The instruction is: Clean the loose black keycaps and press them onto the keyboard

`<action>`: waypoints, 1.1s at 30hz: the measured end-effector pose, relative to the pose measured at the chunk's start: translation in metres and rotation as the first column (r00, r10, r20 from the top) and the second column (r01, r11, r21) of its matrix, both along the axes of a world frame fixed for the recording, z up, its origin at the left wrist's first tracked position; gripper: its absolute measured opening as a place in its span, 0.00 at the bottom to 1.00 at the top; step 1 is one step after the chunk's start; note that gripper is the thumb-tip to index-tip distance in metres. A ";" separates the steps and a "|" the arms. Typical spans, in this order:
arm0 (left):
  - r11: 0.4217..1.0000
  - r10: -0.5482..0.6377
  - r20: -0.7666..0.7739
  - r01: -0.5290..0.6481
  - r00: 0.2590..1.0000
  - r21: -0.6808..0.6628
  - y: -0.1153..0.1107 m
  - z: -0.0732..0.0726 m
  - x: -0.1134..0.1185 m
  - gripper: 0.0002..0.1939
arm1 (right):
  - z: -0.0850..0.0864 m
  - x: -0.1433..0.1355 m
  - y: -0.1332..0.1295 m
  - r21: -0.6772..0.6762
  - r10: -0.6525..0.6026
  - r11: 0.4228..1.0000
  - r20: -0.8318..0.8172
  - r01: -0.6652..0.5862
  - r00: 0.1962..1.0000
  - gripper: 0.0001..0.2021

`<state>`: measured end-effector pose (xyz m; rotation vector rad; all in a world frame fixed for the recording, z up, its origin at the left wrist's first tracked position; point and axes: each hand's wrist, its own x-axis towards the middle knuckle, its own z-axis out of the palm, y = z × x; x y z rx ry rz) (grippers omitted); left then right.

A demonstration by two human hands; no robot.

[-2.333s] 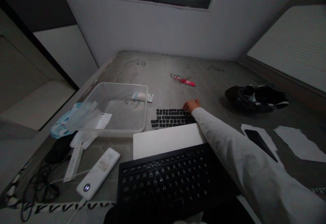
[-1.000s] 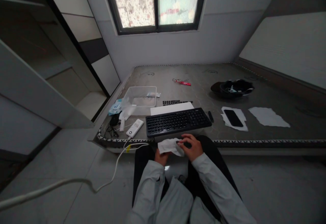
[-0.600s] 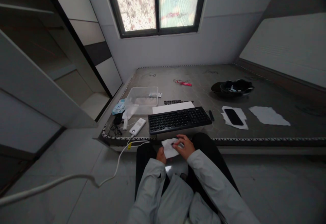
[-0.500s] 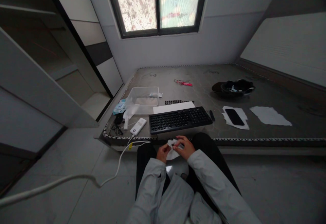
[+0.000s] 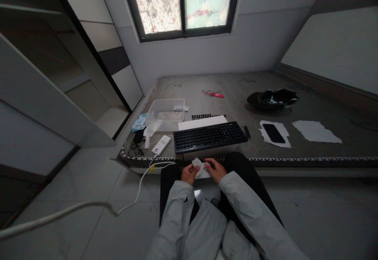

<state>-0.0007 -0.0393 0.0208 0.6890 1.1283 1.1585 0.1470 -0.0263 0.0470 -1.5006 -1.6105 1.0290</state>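
Above my lap, my left hand pinches the left side of a piece of white paper. My right hand grips the same paper from the right, its fingers bent over the edge. The paper looks crumpled at its top; part of it is hidden behind the fingers. Just beyond my hands, a black keyboard lies near the front edge of the bed, with a white sheet behind it.
On the bed are a clear plastic box, a white power bank with a cable, a dark cap, a black phone on white paper, another torn paper and a red item.
The paper between my hands has shifted and now spreads further up and to the right. My left hand has turned slightly, and the view has tilted a little.
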 end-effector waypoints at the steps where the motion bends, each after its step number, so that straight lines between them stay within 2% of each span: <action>1: 1.000 0.001 0.000 -0.001 1.000 -0.001 0.001 -0.002 0.000 0.24 | -0.002 -0.002 0.000 -0.060 0.031 0.998 -0.024 -0.033 0.999 0.17; 4: 1.000 -0.001 0.008 0.001 1.000 0.017 0.003 -0.006 0.001 0.23 | -0.003 -0.005 0.000 -0.158 0.092 0.982 -0.046 -0.098 0.995 0.21; 9: 0.998 -0.029 0.027 0.027 0.999 0.059 0.004 -0.004 0.002 0.21 | -0.005 -0.002 0.004 -0.143 0.050 0.988 -0.036 -0.054 0.998 0.23; 15: 0.997 0.033 0.043 -0.036 0.999 0.068 0.004 -0.004 0.004 0.20 | -0.011 -0.002 0.005 -0.135 0.069 0.987 -0.106 -0.083 0.992 0.22; 18: 0.997 0.038 0.027 -0.039 0.999 0.069 0.004 -0.006 0.002 0.19 | -0.008 -0.005 0.003 -0.126 0.090 0.987 -0.083 -0.100 0.992 0.21; 21: 0.999 0.051 -0.028 -0.050 0.998 0.011 0.005 -0.005 0.000 0.21 | -0.002 -0.006 0.000 -0.134 0.094 0.986 -0.061 -0.101 0.994 0.21; 23: 0.997 0.078 -0.065 -0.079 0.995 -0.018 0.005 -0.003 0.000 0.22 | 0.000 -0.006 0.000 -0.121 0.080 0.989 -0.071 -0.089 0.994 0.21; 26: 0.995 0.101 -0.050 -0.100 0.994 0.011 0.006 -0.002 0.000 0.22 | 0.002 -0.004 0.001 -0.129 0.032 0.991 -0.093 -0.044 0.995 0.23; 29: 0.994 0.097 -0.003 -0.097 0.995 0.049 0.007 -0.004 0.001 0.22 | 0.003 -0.001 0.004 -0.207 -0.050 0.978 -0.156 0.017 0.986 0.27; 33: 0.991 0.106 -0.028 -0.103 0.994 0.082 0.007 -0.007 0.000 0.20 | 0.000 -0.003 0.006 -0.306 -0.057 0.951 -0.312 -0.044 0.948 0.28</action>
